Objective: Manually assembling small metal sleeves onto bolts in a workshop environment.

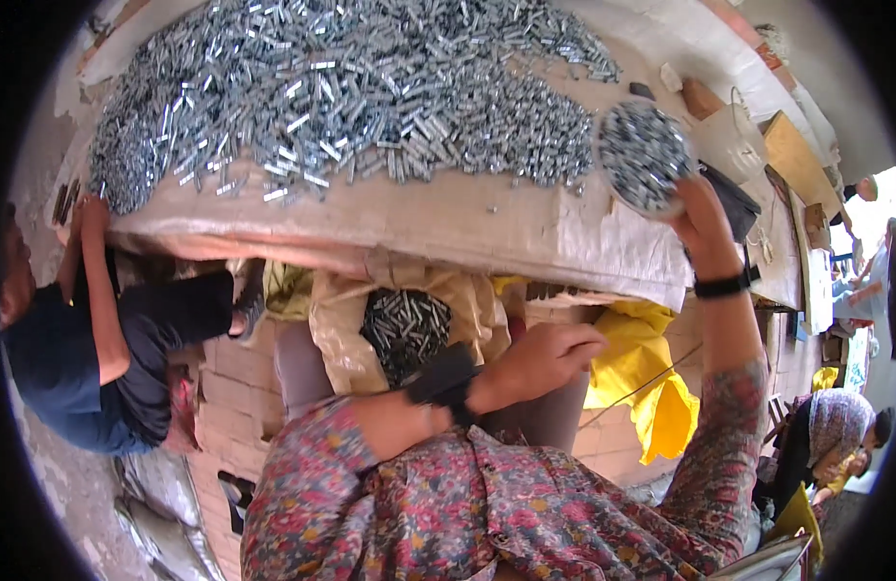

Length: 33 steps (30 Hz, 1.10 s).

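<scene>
My right hand (702, 218) grips the near edge of a round dish (617, 197) filled with small silvery metal pieces. The dish is at the right end of a large heap of short metal tubes (361, 92) spread over the table; motion blurs it a little. In front of my body is my left hand (550, 363), its fingers curled together; whether anything is between them cannot be seen. Beyond my left wrist, an open tan sack (343, 334) holds more of the metal pieces (406, 329), darker than those on the table.
The cloth-covered table (400, 213) has its near edge just past the sack. A yellow sheet (651, 378) hangs below that edge. At the far left a seated person (90, 358) has hands at the heap's edge. Boxes (802, 160) stand on the right, with other people behind.
</scene>
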{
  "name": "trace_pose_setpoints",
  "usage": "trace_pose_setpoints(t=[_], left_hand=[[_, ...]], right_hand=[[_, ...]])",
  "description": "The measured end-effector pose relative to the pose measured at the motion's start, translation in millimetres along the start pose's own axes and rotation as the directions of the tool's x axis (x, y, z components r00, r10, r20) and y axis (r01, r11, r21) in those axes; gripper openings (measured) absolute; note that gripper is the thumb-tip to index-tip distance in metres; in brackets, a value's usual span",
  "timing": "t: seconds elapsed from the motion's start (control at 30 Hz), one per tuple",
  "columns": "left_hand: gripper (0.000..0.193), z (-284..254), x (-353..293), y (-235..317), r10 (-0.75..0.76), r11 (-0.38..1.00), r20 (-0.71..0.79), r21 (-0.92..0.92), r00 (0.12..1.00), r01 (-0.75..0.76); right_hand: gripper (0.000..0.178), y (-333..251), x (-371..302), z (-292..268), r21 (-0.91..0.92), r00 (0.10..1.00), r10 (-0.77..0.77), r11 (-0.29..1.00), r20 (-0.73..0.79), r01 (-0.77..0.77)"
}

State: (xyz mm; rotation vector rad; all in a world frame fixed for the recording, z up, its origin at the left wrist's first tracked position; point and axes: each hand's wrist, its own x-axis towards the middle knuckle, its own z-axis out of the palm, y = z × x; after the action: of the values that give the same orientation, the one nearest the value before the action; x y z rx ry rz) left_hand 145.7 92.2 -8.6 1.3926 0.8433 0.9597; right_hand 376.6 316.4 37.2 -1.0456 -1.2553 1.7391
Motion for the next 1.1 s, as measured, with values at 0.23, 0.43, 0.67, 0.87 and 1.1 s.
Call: trace_pose_setpoints(t=[0.23, 0.43, 0.67, 0.87, 1.1], left_hand=[[0.018, -107, -88, 5, 0.170, 0.877, -0.421, 0.477, 0.891, 0.058], [0.017, -132, -144, -14, 0.165, 0.760, -0.659, 0.559, 0.734, 0.332], [0.017, -137, -146, -29, 0.164, 0.742, -0.652, 0.576, 0.740, 0.343], [0.016, -138, -153, -40, 0.140, 0.718, -0.617, 0.602, 0.774, 0.350], [0.017, -146, -153, -46, 0.091, 0.607, -0.562, 0.686, 0.822, 0.401]], right_hand=[[0.034, 11, 128, 86, -0.882, 0.828, -0.474, 0.469, -0.301, -0.052], [0.048, 14, 145, 145, -0.979, 0.669, -0.743, 0.159, -0.034, 0.127], [0.060, -12, 137, 178, -0.978, 0.581, -0.798, -0.047, 0.160, 0.205], [0.045, -12, 76, 122, -0.908, 0.602, -0.784, 0.350, -0.151, 0.228], [0.031, 38, -145, 19, -0.091, 0.786, -0.203, 0.978, -0.584, 0.185]])
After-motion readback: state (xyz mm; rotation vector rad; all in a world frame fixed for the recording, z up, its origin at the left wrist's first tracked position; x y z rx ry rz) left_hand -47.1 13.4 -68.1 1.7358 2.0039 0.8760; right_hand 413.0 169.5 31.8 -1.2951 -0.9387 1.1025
